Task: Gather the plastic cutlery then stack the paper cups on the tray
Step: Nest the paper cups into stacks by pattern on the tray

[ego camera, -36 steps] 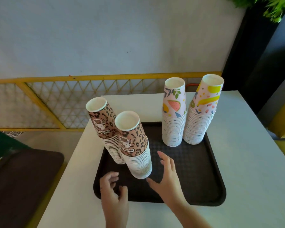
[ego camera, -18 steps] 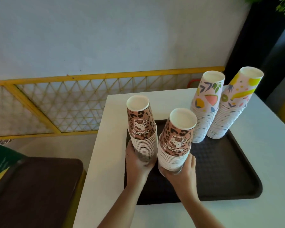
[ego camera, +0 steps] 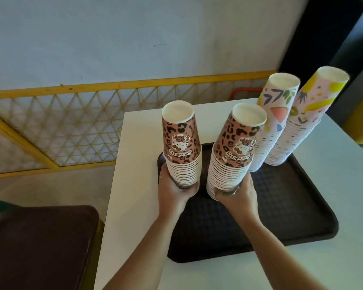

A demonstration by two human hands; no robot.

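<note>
Two leopard-print cup stacks are gripped at their lowest rims, the left stack (ego camera: pixel 181 147) in the closed left hand (ego camera: pixel 173 190) and the right stack (ego camera: pixel 234 153) in the closed right hand (ego camera: pixel 238 192), both over the near-left part of the black tray (ego camera: pixel 291 216) on the white table (ego camera: pixel 333 164) (whether the bases touch the tray cannot be told). The step in hand appears to be stacking; the next move likely calls for nesting one stack onto the other while keeping both upright. Beyond the right hand, two fruit-print stacks (ego camera: pixel 275 122) (ego camera: pixel 308 114) stand on the tray, touching; no cutlery is visible.
</note>
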